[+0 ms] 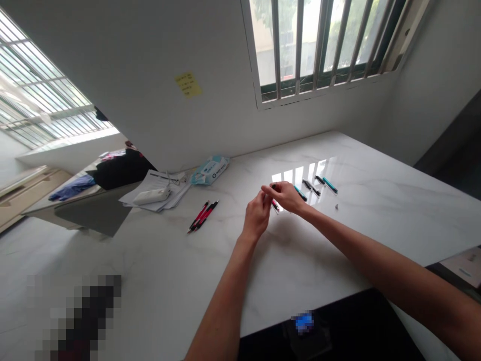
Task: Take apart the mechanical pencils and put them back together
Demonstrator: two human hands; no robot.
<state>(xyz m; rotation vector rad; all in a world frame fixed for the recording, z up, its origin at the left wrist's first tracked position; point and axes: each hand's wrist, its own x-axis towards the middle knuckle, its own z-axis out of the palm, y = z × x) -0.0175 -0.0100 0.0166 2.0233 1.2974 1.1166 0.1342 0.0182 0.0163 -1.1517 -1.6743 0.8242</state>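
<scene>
My left hand (257, 214) and my right hand (288, 196) meet above the table, fingers closed and touching. Between the fingertips of my right hand shows a small black piece (274, 187), which looks like part of a pen; the rest is covered by the fingers. Whatever my left hand grips is hidden. Just below the hands lies a red pen part (275, 204), partly covered. To the right are a teal pen part (300, 193), black pen parts (311, 187) and a black-and-teal pen (326, 184). Red-and-black pens (203, 216) lie together on the left.
A small grey piece (336, 206) rests on the white marbled table (376, 200). Further left are a wipes packet (211, 169), papers (128, 198) and a white power strip (152, 195). A dark object (353, 331) is at the near edge, and a barred window is behind.
</scene>
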